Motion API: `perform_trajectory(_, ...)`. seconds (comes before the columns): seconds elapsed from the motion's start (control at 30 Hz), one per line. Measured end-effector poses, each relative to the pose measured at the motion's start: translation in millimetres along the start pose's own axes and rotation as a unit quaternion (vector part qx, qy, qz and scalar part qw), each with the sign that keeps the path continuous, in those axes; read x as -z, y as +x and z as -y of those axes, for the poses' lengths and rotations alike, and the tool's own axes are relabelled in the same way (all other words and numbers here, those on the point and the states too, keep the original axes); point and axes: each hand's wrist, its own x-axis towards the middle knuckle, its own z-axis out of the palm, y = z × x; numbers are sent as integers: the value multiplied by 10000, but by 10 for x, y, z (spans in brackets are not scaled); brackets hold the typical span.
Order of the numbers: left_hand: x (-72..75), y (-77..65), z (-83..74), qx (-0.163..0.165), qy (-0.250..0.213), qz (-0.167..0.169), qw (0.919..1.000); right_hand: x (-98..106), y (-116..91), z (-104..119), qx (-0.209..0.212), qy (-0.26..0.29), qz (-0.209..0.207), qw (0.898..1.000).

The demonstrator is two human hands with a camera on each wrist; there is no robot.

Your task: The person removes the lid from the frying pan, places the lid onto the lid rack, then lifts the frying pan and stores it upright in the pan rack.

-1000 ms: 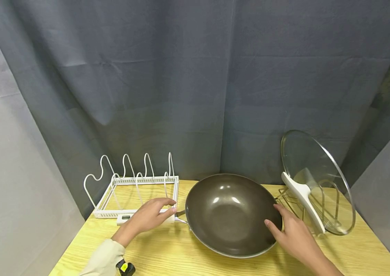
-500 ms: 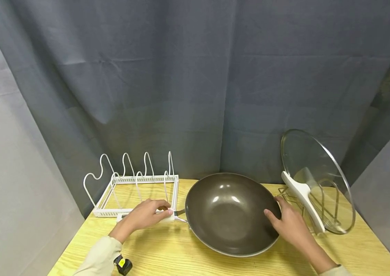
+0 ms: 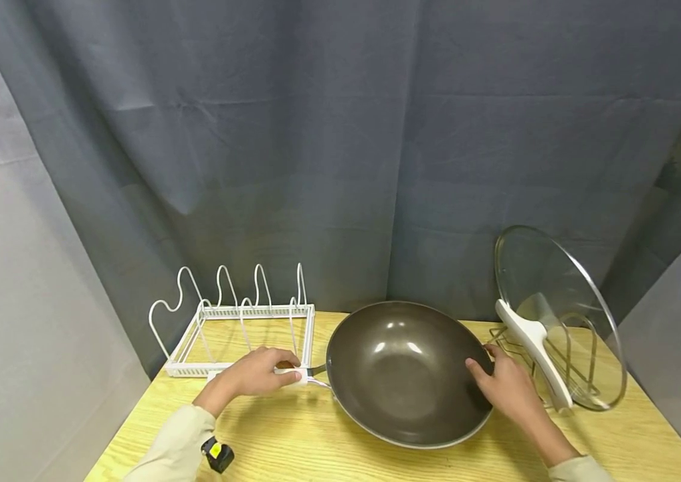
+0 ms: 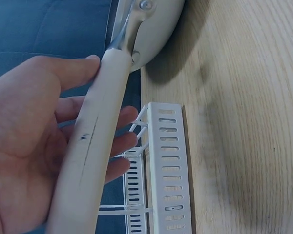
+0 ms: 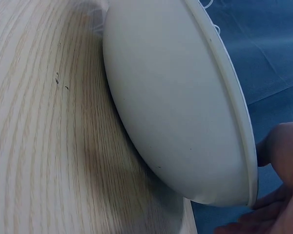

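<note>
A dark-coated wok [image 3: 403, 375] rests on the wooden table, its inside facing up and its pale outer wall [image 5: 176, 107] showing in the right wrist view. My left hand [image 3: 256, 373] holds the wok's white handle [image 4: 93, 136], thumb along one side and fingers bent round beneath it. At the opposite side, my right hand [image 3: 509, 389] grips the rim, with the thumb over the inside and the other fingers outside. Those outer fingers are partly hidden behind the wok in the head view.
A white wire pan rack [image 3: 196, 369] stands left, just behind the handle. On the right, a glass lid [image 3: 548, 281] with a white handle [image 3: 534, 349] leans upright in a small wire stand [image 3: 593, 358]. A grey curtain [image 3: 340, 167] hangs behind the table [image 3: 304, 455].
My left fingers have come down and curled round the wok's handle. My right hand has moved in against the rim. The wok, rack and lid stay in place.
</note>
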Motion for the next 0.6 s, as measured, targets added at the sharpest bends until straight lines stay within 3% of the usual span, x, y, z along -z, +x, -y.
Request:
perform_trajectory(0.3,44,-9,12,-41,-219,218,9995,-7,-27,-35,-181,107,21,9998)
perform_trajectory(0.6,57,4,59,-90,-279,293,9991,-28,-63,-21,-38,154,-254,9996)
